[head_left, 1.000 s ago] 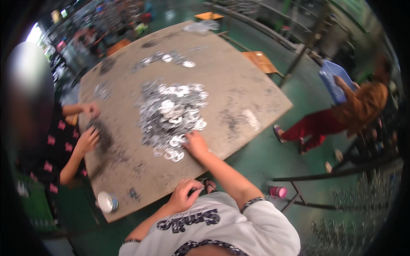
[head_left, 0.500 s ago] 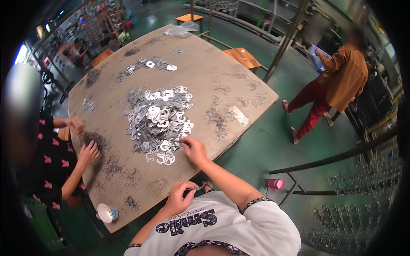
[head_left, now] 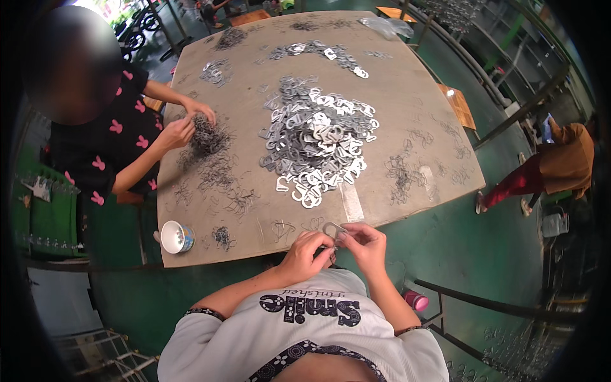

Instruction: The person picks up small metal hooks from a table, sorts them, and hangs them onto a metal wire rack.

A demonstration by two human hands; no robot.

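At the table's front edge my two hands meet, almost touching. Between thumb and fingers, my right hand (head_left: 366, 247) pinches a grey hook-shaped metal piece (head_left: 331, 227). My left hand (head_left: 307, 256) is closed in a pinch beside it; something small and metallic shows at its fingertips, too small to name. Beyond them lies a large heap of flat, hook-shaped metal pieces (head_left: 318, 130), grey and shiny. Loose thin bent wires (head_left: 280, 228) lie on the tabletop near my left hand.
Across the table (head_left: 394, 114) are more wire clusters (head_left: 402, 175) and a smaller row of hook pieces (head_left: 315, 48). A white cup (head_left: 175, 237) stands at the near left corner. A co-worker's hands (head_left: 184, 124) work over a dark wire pile (head_left: 207, 137). Another person (head_left: 560, 159) is at right.
My right hand has come back from the heap to my left hand, bringing a hook piece. The view has turned, shifting the table rightward. The co-worker's hands have come together over the wires.
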